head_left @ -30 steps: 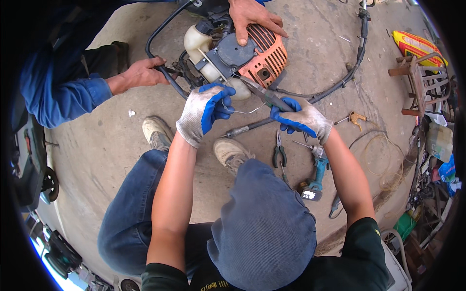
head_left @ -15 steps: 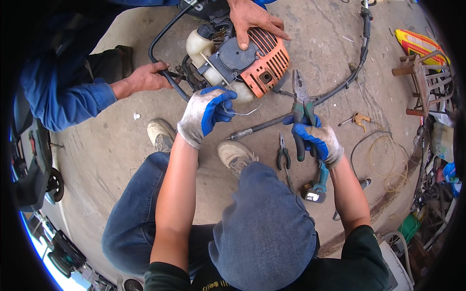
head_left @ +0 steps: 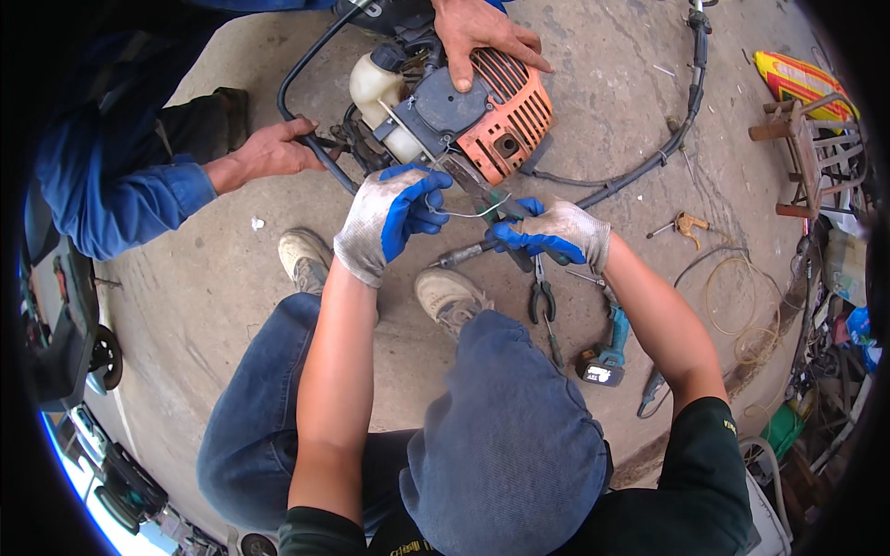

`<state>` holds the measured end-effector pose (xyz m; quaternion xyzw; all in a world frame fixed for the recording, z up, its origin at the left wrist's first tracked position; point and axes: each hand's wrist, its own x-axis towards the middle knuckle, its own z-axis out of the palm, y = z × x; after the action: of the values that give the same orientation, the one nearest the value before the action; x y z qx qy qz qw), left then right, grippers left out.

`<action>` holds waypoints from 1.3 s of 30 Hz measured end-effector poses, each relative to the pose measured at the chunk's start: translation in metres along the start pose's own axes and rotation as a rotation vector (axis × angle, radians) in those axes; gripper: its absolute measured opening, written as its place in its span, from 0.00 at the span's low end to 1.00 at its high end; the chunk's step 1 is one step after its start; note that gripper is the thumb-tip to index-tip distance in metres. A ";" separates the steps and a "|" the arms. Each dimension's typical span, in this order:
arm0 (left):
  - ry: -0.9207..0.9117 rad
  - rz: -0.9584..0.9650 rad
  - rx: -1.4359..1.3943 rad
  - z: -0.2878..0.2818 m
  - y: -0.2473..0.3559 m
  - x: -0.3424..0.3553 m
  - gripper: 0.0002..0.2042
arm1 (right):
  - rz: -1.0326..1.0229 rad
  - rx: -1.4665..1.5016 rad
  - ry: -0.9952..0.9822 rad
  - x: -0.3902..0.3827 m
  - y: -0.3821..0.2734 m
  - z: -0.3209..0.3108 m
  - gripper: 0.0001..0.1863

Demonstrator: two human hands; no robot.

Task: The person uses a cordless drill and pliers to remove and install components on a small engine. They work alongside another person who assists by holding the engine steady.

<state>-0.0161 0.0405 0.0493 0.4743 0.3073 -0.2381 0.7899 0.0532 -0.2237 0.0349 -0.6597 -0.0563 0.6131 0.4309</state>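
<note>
Pliers point(head_left: 479, 193) back against the engine point(head_left: 456, 104)

Half a second ago the pliers stood off to the right, well apart from the engine, nose pointing up the view. Now the right hand point(head_left: 556, 232) has brought them left, and their nose lies at the engine's lower edge, just below the orange cover point(head_left: 505, 139). The long axis slants: nose to the upper left, handles to the lower right, where the right hand's fingers are wrapped around them. Whether the nose grips anything is too small to tell.

The left hand point(head_left: 389, 213) has hardly moved; its fingers are curled together, pinching a thin wire point(head_left: 464, 216) whose free end curves right, near the pliers. A co-worker's bare hand point(head_left: 487, 42) remains spread on top of the engine, while the other bare hand point(head_left: 273, 148) holds a black bar point(head_left: 297, 74). The second pliers point(head_left: 542, 298) lie on the floor below the right hand.
</note>
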 end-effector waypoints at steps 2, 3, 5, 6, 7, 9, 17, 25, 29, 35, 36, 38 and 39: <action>-0.030 0.009 -0.056 -0.008 -0.005 0.004 0.11 | -0.060 0.011 -0.022 0.011 -0.005 -0.003 0.23; -0.026 0.000 -0.051 -0.007 -0.004 0.005 0.11 | -0.070 0.051 -0.027 0.018 -0.006 -0.003 0.23; -0.016 -0.017 -0.041 -0.004 -0.002 0.004 0.12 | -0.051 0.152 -0.051 0.030 -0.003 -0.009 0.22; -0.015 -0.009 -0.025 -0.001 -0.001 0.003 0.12 | -0.056 0.177 -0.051 0.031 -0.001 -0.009 0.22; -0.013 -0.001 -0.009 0.001 -0.002 0.003 0.12 | -0.061 0.203 -0.051 0.032 0.001 -0.009 0.23; -0.018 0.005 0.005 0.000 -0.002 0.002 0.13 | -0.085 0.284 -0.074 0.034 0.003 -0.009 0.27; -0.046 0.037 -0.011 0.000 -0.002 -0.001 0.13 | -0.110 0.282 -0.112 0.035 -0.016 -0.002 0.26; -0.045 0.021 0.006 0.002 -0.003 0.001 0.13 | 0.067 0.156 0.105 0.027 -0.033 0.019 0.25; 0.010 -0.057 -0.005 -0.007 -0.004 0.002 0.11 | -0.007 -0.337 0.330 0.027 -0.042 0.027 0.28; 0.081 -0.117 0.862 -0.020 0.017 -0.016 0.11 | 0.052 0.345 -0.063 -0.010 0.000 0.007 0.27; 0.036 -0.160 1.030 -0.027 0.013 -0.017 0.13 | -0.001 0.481 -0.147 -0.015 0.005 0.014 0.28; 0.110 -0.255 1.577 -0.030 -0.001 -0.021 0.17 | -0.058 0.610 -0.128 -0.024 0.008 0.023 0.27; 0.115 -0.265 1.600 -0.034 -0.014 -0.020 0.17 | -0.079 0.652 -0.115 -0.027 0.015 0.023 0.27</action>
<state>-0.0482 0.0664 0.0431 0.8665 0.1379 -0.4523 0.1599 0.0200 -0.2374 0.0489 -0.4488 0.0931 0.6177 0.6390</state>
